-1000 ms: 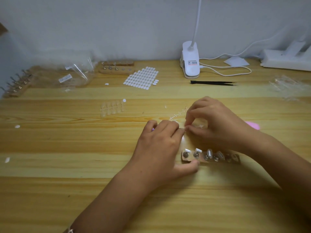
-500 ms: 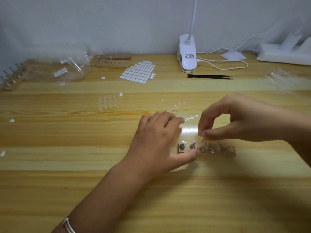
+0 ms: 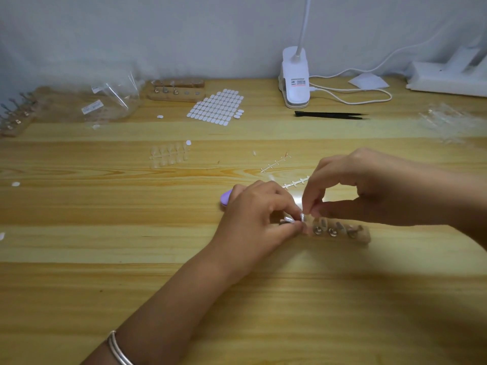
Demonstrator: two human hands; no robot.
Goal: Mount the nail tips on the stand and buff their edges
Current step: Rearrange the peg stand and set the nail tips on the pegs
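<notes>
Evidently mounting was in hand: the small wooden stand [image 3: 342, 234] lay on the yellow wood-grain surface [image 3: 158, 259] between the hands, glossy translucent nail tips [image 3: 323, 222] tilted on its round metal pegs [image 3: 332, 232], and the left hand [image 3: 257, 219] pinched a shiny peg at its left end. The grip of the right hand [image 3: 369, 191] was pressed together just above that peg, probably on a tiny nail tip; seating it squarely would need light pressure.

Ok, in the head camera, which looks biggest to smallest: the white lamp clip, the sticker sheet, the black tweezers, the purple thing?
1. White lamp clip and sticker sheet: look about alike, so tied.
2. Black tweezers: long but thin.
3. Purple thing: smallest showing, mostly hidden behind the left hand.
</notes>
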